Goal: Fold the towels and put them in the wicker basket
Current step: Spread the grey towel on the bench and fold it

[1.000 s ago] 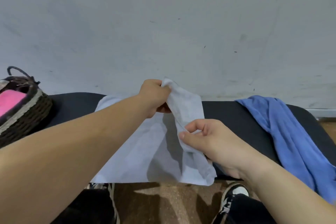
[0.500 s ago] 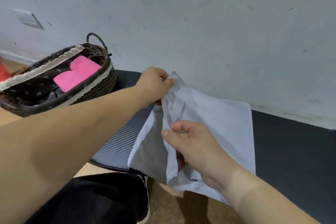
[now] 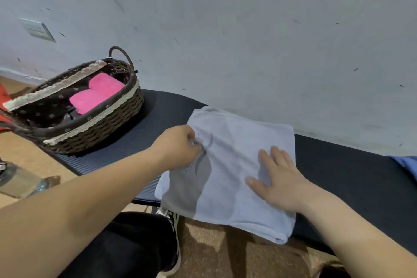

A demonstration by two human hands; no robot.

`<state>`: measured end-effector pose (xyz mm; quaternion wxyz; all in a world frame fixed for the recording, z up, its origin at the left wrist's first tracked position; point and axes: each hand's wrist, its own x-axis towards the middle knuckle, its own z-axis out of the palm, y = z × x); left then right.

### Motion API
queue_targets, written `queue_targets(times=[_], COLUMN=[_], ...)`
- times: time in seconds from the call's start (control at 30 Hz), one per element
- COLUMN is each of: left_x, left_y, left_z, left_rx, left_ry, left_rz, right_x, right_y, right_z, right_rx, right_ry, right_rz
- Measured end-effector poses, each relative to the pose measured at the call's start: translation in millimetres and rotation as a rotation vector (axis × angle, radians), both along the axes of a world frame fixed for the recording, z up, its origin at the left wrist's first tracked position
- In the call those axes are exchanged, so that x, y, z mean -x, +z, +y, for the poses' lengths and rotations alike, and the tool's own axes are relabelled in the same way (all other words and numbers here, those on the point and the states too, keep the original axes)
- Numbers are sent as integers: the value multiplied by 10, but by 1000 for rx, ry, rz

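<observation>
The white towel (image 3: 237, 165) lay on the dark surface (image 3: 349, 176), pinned by the right hand (image 3: 279, 178) pressing flat with fingers spread, seemingly so the left hand (image 3: 178, 149) could pinch a crease, near the wicker basket (image 3: 94, 131).

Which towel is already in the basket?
The pink towel, folded inside the wicker basket. The white towel lies on the bench; the blue towel is at the right edge.
</observation>
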<state>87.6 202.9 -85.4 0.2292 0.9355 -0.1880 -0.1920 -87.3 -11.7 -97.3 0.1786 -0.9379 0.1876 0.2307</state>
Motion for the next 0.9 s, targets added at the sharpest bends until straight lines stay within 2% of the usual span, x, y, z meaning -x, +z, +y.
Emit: queue_targets(times=[0.1, 0.23, 0.37, 0.5, 0.57, 0.63, 0.7, 0.8, 0.9], left_x=[209, 405, 484, 545, 567, 595, 680, 877, 1074], left_y=[-80, -198, -233, -237, -221, -196, -150, -82, -127], left_z=[47, 90, 143, 164, 183, 192, 159, 17, -188], left_rx=[-25, 25, 47, 22, 9, -4, 44, 174, 201], left_ry=[-45, -69, -116, -173, -202, -260, -338, -494, -716], left_rz=[60, -4, -58, -99, -131, -242, -339, -340, -323], right_x=[161, 376, 692, 971, 1043, 1060, 1104, 1230, 1331], right_y=[-62, -71, -76, -233, -268, -183, -88, -48, -148], right_z=[-60, -126, -113, 36, 54, 21, -23, -31, 0], right_rx=[11, 83, 188, 103, 98, 107, 61, -136, -22], right_ry=[56, 25, 144, 235, 213, 135, 86, 87, 156], right_rz=[25, 22, -180, -243, -363, -568, -668, -585, -425])
